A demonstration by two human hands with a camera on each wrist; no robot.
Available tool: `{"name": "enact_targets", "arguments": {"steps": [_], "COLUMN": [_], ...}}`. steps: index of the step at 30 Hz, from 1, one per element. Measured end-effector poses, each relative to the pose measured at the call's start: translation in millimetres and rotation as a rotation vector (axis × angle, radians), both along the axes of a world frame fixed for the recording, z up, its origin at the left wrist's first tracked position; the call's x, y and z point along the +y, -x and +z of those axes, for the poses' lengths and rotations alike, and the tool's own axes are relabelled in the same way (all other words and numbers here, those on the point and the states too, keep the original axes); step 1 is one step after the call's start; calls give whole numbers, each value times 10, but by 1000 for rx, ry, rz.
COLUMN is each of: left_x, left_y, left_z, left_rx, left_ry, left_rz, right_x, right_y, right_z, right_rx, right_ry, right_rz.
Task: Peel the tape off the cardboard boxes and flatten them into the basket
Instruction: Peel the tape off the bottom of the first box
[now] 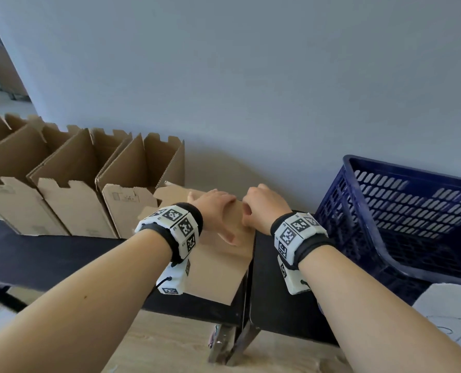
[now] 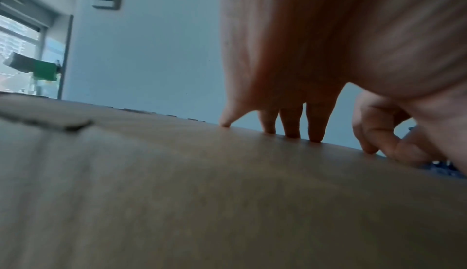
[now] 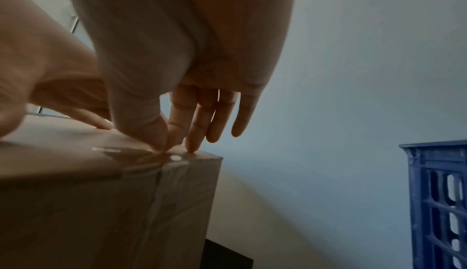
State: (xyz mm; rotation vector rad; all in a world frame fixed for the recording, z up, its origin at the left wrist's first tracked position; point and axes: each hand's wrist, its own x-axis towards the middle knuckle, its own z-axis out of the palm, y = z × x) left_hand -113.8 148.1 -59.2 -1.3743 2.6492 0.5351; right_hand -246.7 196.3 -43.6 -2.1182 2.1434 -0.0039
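Note:
A closed cardboard box (image 1: 218, 270) lies on the black table (image 1: 49, 254), right in front of me. My left hand (image 1: 215, 208) rests flat on its top face, and the fingers (image 2: 290, 121) are straight and touch the cardboard (image 2: 227, 203). My right hand (image 1: 256, 205) sits at the box's far right top edge. There its thumb and forefinger (image 3: 169, 147) pinch at the clear tape (image 3: 166, 183), which runs over the edge and down the side of the box (image 3: 76, 213). The blue plastic basket (image 1: 412, 168) stands tilted to the right.
Three open-topped cardboard boxes (image 1: 70, 184) stand in a row along the wall on the left. A narrow gap (image 1: 246, 292) splits the black surface under the box. A white sheet (image 1: 449, 313) lies at the bottom right. The basket (image 3: 434, 193) is close to my right hand.

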Motion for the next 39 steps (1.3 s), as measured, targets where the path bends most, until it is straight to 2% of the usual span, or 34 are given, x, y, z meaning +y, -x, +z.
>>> {"name": "enact_targets", "arguments": {"steps": [5, 12, 16, 23, 29, 39], "left_x": [4, -17, -17, -22, -31, -22], "left_y": [16, 15, 10, -16, -23, -19], "left_z": [26, 39, 53, 33, 5, -16], "left_rx": [-28, -34, -27, 9, 16, 38], "left_ry": [-20, -53, -65, -87, -82, -95], "left_rz": [17, 29, 35, 35, 33, 47], "right_x": [-34, -19, 2, 10, -28, 18], "right_y": [122, 405, 379, 291, 258, 329], "right_z": [-94, -90, -121, -200, -281, -188], "right_rx": [-51, -332, -315, -463, -457, -400], "right_ry": [8, 62, 27, 88, 64, -38], "right_rz": [71, 42, 77, 4, -20, 52]}}
